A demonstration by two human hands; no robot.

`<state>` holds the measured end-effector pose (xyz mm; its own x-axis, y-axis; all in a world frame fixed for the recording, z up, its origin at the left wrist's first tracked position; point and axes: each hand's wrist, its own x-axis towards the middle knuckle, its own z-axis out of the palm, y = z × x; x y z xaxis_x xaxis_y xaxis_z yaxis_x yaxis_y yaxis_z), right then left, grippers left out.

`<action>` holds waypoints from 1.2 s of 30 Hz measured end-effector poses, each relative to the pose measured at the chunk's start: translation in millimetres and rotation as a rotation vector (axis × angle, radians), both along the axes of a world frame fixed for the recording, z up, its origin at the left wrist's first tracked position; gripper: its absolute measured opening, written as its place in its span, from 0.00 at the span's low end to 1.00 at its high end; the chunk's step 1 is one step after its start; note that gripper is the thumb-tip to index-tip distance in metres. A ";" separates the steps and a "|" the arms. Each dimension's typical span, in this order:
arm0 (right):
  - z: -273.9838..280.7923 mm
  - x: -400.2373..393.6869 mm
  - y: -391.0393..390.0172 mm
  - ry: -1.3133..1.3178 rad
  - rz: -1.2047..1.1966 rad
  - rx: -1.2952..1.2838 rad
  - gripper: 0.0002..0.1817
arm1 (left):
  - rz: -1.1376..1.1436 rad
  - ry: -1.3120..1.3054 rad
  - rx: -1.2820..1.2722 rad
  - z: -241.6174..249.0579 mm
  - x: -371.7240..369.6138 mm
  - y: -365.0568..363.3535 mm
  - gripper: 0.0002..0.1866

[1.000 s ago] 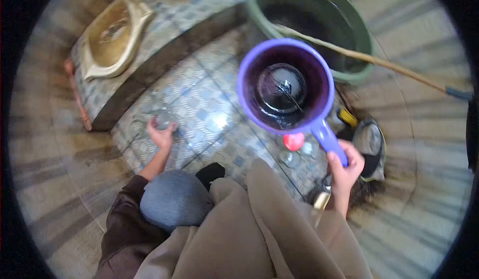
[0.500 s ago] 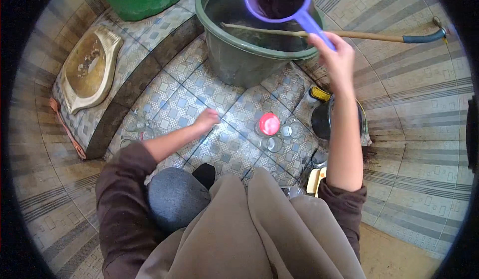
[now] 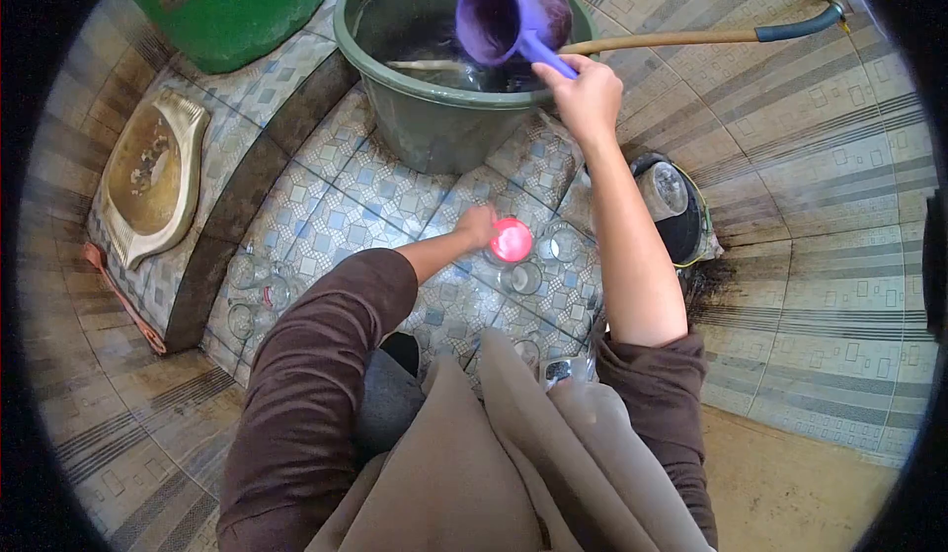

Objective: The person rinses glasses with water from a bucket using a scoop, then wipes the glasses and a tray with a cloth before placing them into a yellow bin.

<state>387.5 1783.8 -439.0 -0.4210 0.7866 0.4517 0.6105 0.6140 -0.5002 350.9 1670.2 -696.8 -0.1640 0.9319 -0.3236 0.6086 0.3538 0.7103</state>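
Observation:
The handle of a purple dipper (image 3: 541, 27) is in my right hand (image 3: 591, 98), its fingers wrapped round it. The dipper's cup tilts over the large green-grey tub (image 3: 434, 118), in which dark water shows. My left hand (image 3: 476, 226) is low over the tiled floor, beside a round pink-red object (image 3: 512, 240); its fingers look curled, and whether they touch that object or hold anything is too small to tell. Clear glasses stand close to it, one to the right (image 3: 558, 246) and one just below (image 3: 521, 277).
A hose (image 3: 681, 40) runs from the wall tap into the tub. More glasses (image 3: 259, 290) are at the left by the raised step (image 3: 227, 187), with a squat toilet (image 3: 156, 177) above. A black bucket (image 3: 681, 241) is at the right, a green container (image 3: 232, 9) behind.
The dipper has moved left and lower and is now tilted over the tub. My left hand has come right, up to the pink-red object. The view has shifted slightly.

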 end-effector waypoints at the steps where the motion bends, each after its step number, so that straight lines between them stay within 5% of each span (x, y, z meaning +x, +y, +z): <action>1: 0.4 2.4 0.9 0.204 -0.015 -0.089 0.18 | -0.002 0.001 0.003 -2.4 0.8 2.9 0.13; 4: 9.9 17.8 3.1 0.609 0.060 -0.538 0.13 | 0.067 0.010 -0.001 -7.0 4.8 3.3 0.10; 8: 34.3 51.7 -17.5 0.829 0.109 -0.716 0.14 | 0.090 -0.012 0.026 -2.1 4.9 4.2 0.10; 14: 68.2 145.3 -59.7 0.895 0.017 -0.703 0.14 | 0.076 0.108 0.055 -0.7 14.8 10.5 0.10; 20: 63.4 254.5 -119.7 0.714 -0.245 -0.634 0.13 | -0.122 0.181 0.025 44.1 21.2 24.6 0.17; 25: 42.0 303.6 -166.9 0.716 -0.431 -0.645 0.12 | -0.207 0.264 -0.034 36.2 25.2 38.2 0.18; 29: 17.2 331.1 -184.6 0.839 -0.548 -0.659 0.12 | -0.160 0.174 -0.038 -15.6 10.4 42.9 0.17; 36: 3.8 341.0 -187.2 0.889 -0.487 -0.649 0.11 | 0.018 -0.056 -0.134 -2.6 -6.7 23.8 0.14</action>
